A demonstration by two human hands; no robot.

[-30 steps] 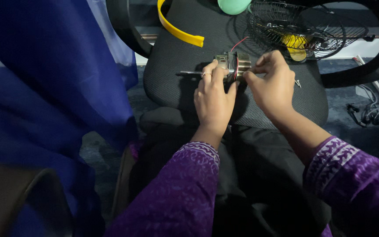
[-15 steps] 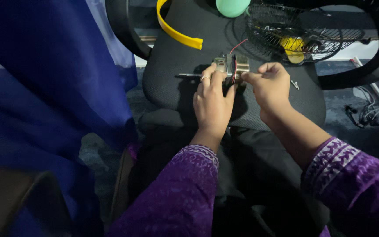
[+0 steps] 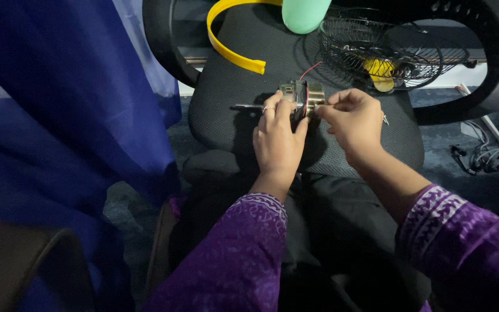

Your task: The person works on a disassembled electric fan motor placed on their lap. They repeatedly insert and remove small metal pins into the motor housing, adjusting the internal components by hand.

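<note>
Two hands are working over a black chair seat [image 3: 232,124] that is filling the middle of the view. A big blue cloth [image 3: 59,104] is hanging down on the left side. Purple sleeves [image 3: 232,254] are covering both arms. A black wire fan cage [image 3: 376,43] is lying at the back of the seat, with a yellow part [image 3: 381,68] sitting inside it. A yellow curved strip [image 3: 226,43] is lying at the back left, and a green round thing [image 3: 306,14] is sitting at the top edge. Some cables [image 3: 483,156] are lying on the floor to the right.

The left hand [image 3: 277,141] is wrapping its fingers around a small metal motor [image 3: 301,95] and holding it tight just above the seat. A ring is showing on one finger. A thin metal shaft [image 3: 248,107] is sticking out of the motor to the left, and a red wire [image 3: 310,69] is running from it toward the cage. The right hand [image 3: 353,121] is sitting just beside the left, with its fingertips pinching at the right end of the motor. I cannot tell if it is holding something tiny there.
</note>
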